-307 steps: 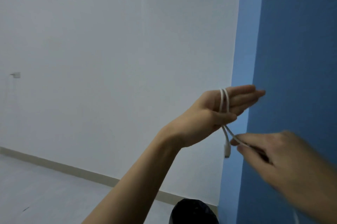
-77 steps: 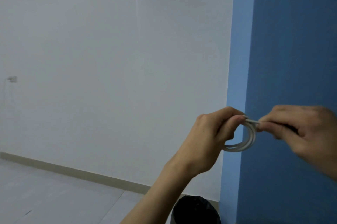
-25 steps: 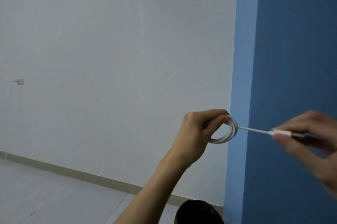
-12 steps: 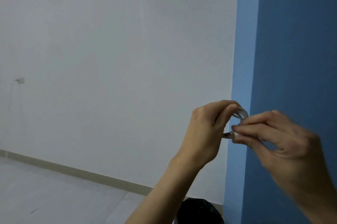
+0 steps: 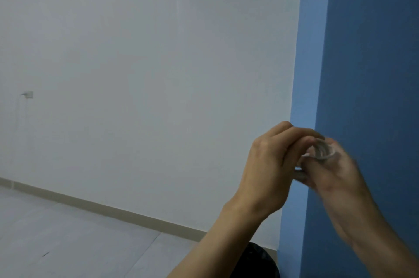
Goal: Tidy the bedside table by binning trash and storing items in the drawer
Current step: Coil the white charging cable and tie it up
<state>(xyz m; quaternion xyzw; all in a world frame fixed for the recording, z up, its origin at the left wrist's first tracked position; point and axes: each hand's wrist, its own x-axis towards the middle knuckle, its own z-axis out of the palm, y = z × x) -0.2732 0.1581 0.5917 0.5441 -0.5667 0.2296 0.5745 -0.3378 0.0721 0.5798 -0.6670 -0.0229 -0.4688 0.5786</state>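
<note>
A white cable (image 5: 320,150) is wound into a small coil and held up in front of the blue wall. My left hand (image 5: 269,164) grips the coil with curled fingers and thumb. My right hand (image 5: 333,173), blurred by motion, has its fingers on the coil's right and lower side and pinches the cable there. Most of the coil is hidden between the two hands. The bedside table and its drawer are out of view.
A dark bin with a black liner (image 5: 256,264) shows at the bottom edge below my left forearm. A blue wall corner (image 5: 306,96) stands right behind the hands. A white plug with a cord (image 5: 27,94) sits on the white wall far left.
Over the earlier frames the loose cable was wound into a coil. In the last second my right hand came back from pulling the cable end out to the right and closed in on the coil.
</note>
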